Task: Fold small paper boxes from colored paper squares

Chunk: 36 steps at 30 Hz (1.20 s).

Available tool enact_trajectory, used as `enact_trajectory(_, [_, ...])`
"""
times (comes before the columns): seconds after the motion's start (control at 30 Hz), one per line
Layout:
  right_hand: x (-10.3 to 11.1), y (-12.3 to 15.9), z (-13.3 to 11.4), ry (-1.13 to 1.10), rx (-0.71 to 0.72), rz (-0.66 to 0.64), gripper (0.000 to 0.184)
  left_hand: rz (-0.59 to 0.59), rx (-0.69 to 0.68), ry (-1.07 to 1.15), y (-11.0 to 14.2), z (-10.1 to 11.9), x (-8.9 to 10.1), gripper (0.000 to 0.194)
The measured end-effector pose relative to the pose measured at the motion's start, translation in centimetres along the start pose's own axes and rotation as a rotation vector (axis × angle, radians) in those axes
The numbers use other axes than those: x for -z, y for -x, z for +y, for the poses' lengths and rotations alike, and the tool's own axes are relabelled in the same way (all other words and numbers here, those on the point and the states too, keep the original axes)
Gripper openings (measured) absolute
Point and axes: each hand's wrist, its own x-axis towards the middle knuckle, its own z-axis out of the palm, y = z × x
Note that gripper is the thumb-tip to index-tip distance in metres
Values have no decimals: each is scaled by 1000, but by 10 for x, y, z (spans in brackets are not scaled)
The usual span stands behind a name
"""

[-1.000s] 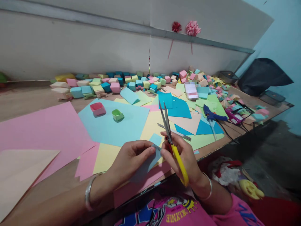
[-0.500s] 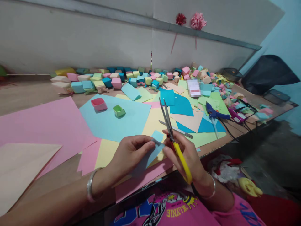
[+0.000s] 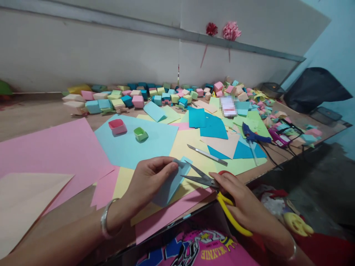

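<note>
Between its thumb and fingers, my left hand (image 3: 155, 175) pinches a light blue piece of paper (image 3: 173, 186) above the table's front edge. My right hand (image 3: 235, 194) is closed around the scissors (image 3: 209, 181), which have one yellow and one red handle. Their blades are spread and point left, with the tips over the right edge of the blue paper. Just beyond the scissors lies a grey craft knife (image 3: 207, 154) on yellow paper. A small pink paper box (image 3: 117, 127) and a smaller green paper box (image 3: 141, 134) rest on a large light blue sheet (image 3: 130, 151).
Several coloured paper cubes (image 3: 138, 101) line the back of the table. To the right lie a blue glue gun (image 3: 253, 133) with a cord and a blurred phone-like object (image 3: 228, 106). Large pink sheets (image 3: 55, 155) cover the left side.
My right hand has moved right and down, away from the paper's edge. The scissors have swung from pointing up to pointing left, and their blades have spread wider.
</note>
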Motion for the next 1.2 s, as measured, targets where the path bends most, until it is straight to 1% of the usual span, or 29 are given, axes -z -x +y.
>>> enact_trajectory(0.1, [-4,-7,-4,6,-14,27,63,-18,8,11,0,-1,-1,22])
enact_trajectory(0.27, [-5,-13,-7,8,13,68,64,-44,2,-10,0,-1,-2,24])
enact_trajectory(0.47, [-3,-18,-11,7,15,40,65,-88,1,-10,-1,-3,-1,25])
enact_trajectory(0.63, [-3,-21,-13,10,33,28,63,-89,-44,-44,-2,-4,-2,25])
enact_trajectory(0.83, [-2,-21,-16,-12,35,14,61,-96,-66,-62,-2,-3,-3,24])
enact_trajectory(1.0, [-2,-21,-17,-16,17,4,59,-79,-58,-22,-2,-2,-3,22])
enact_trajectory(1.2, [-3,-20,-15,-24,23,4,59,-88,-53,-43,0,-1,-3,22])
